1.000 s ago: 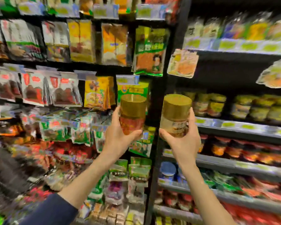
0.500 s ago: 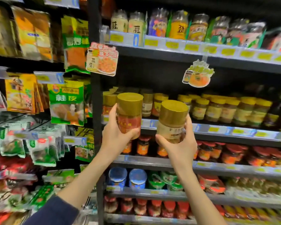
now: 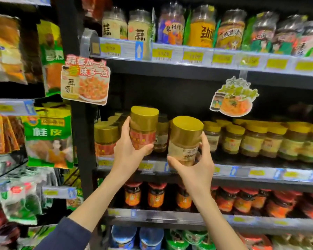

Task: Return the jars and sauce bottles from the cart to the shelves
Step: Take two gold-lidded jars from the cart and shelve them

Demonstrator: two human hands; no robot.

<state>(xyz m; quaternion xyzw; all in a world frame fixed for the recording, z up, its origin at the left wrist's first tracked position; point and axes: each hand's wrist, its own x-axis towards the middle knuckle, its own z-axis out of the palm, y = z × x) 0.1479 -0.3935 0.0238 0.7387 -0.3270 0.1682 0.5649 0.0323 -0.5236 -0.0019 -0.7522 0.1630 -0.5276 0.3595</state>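
You've got two gold-lidded jars up at the middle shelf (image 3: 260, 173): red-label jar (image 3: 143, 131) wrapped in your left hand (image 3: 127, 152), pale-label jar (image 3: 185, 141) cupped low in your right hand (image 3: 197, 168), fingers closed round both. Prob glass, so heavy-ish, rigid, slick & breakable imo. Keep hold around the body, not the lid. Matching gold-lid jar (image 3: 105, 139) sits just left on the shelf, yellow-lid jars (image 3: 251, 139) further right.

gold-lidded red-label jar (image 3: 143, 129), gold-lidded beige-label jar (image 3: 185, 139), navy sleeve (image 3: 69, 235)
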